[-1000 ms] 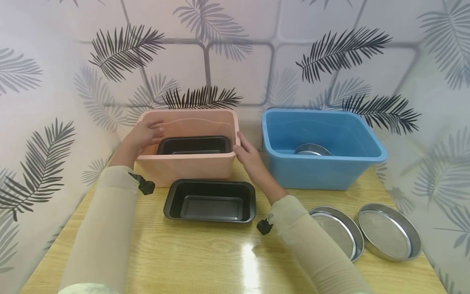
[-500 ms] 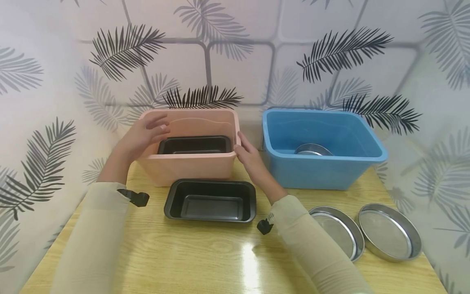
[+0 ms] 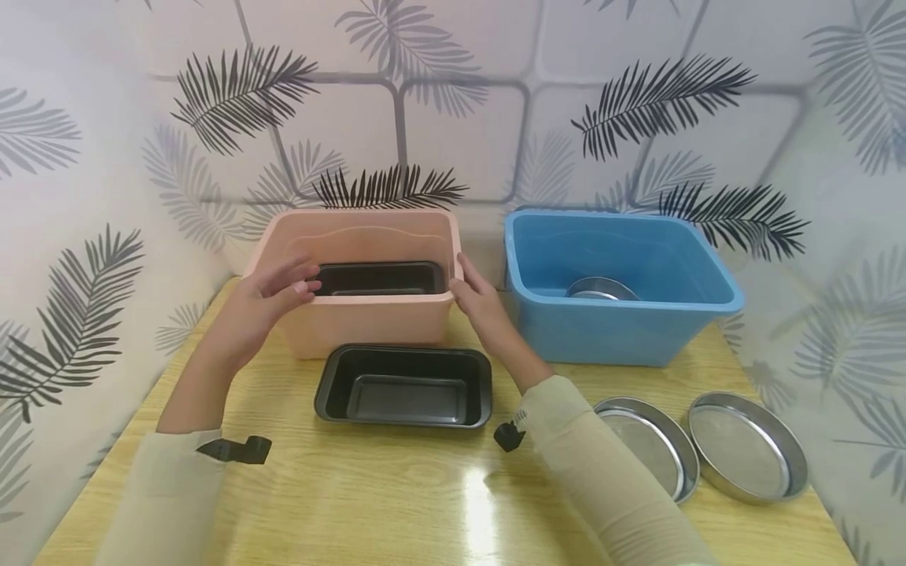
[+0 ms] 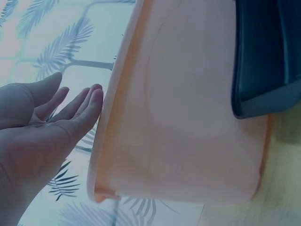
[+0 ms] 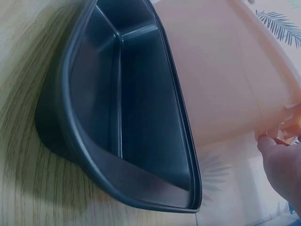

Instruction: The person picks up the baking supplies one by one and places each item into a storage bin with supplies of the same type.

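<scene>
A pink plastic bin stands at the back left with a black loaf pan inside. My left hand hovers at its front left corner, fingers loosely extended and holding nothing; in the left wrist view the fingertips are right at the rim. My right hand holds the bin's front right corner, thumb at the front and a finger along the side. In the right wrist view only part of this hand shows, its thumb under the rim. A second black loaf pan lies on the table before the bin.
To the right stands a blue bin with a round metal pan inside. Two round metal cake pans lie at the front right, the left one partly behind my right sleeve and the other beside it. A leaf-patterned wall backs the wooden table.
My left hand has come out of the pink bin, moving toward me and down to its front left corner. The right hand stays at the bin's right corner.
</scene>
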`<state>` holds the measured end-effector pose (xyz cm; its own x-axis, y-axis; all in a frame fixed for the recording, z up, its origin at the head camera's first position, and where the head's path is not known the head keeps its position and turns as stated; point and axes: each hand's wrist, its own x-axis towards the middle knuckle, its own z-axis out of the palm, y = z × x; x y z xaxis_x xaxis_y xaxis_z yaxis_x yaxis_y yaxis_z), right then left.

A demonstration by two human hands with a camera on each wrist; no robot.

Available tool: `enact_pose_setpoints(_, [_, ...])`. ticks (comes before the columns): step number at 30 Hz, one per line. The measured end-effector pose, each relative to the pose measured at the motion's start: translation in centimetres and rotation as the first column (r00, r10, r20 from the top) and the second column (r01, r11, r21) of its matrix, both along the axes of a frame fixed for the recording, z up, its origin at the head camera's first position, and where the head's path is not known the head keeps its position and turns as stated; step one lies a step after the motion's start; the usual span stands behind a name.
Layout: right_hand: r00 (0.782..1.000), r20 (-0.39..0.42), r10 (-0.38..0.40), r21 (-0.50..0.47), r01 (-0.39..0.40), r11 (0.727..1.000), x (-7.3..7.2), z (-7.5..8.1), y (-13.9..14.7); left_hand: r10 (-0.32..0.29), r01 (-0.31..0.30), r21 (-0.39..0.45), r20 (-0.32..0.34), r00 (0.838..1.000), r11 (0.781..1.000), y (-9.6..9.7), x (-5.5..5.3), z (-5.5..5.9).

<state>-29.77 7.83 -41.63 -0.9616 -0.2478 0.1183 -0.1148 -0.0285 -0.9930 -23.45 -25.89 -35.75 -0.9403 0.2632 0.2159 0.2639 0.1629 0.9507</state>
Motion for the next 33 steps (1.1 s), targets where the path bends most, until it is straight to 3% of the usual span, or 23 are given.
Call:
enact_pose_setpoints(3, [1.000,0.005,-0.003,0.000,0.003,1.000,0.0,-0.1,0.0,0.024,-0.024,-0.012,-0.003,1.000,1.000,-0.4,1.6,-0.7])
enact_pose_setpoints(7, [1.000,0.004,-0.004,0.005,0.004,1.000,0.1,0.0,0.2,0.073,-0.071,-0.091,0.017,0.997,0.993,-0.7,3.3,-1.6])
enact_pose_setpoints(13, [1.000,-0.001,0.004,0.010,-0.004,1.000,0.1,0.1,0.1,0.073,-0.069,-0.125,0.029,0.997,0.990,-1.4,4.5,-4.2])
enact_pose_setpoints(17, [1.000,-0.004,0.005,0.012,-0.005,1.000,0.1,0.0,0.0,0.078,-0.072,-0.107,0.054,0.996,0.992,-1.7,4.7,-6.0])
enact_pose_setpoints(25, [1.000,0.001,-0.004,0.003,0.004,1.000,0.3,0.1,-0.1,0.052,-0.055,0.018,0.135,0.989,0.998,-1.5,4.1,-9.2])
enact_pose_setpoints(29, [1.000,0.007,-0.001,-0.002,0.001,1.000,0.3,0.2,-0.1,0.032,-0.048,0.079,0.192,0.981,0.996,-1.3,3.9,-10.4])
enact_pose_setpoints(33, [1.000,0.012,0.000,-0.017,0.000,1.000,0.3,0.1,-0.2,0.010,-0.031,0.084,0.243,0.970,0.996,-0.9,3.8,-11.3])
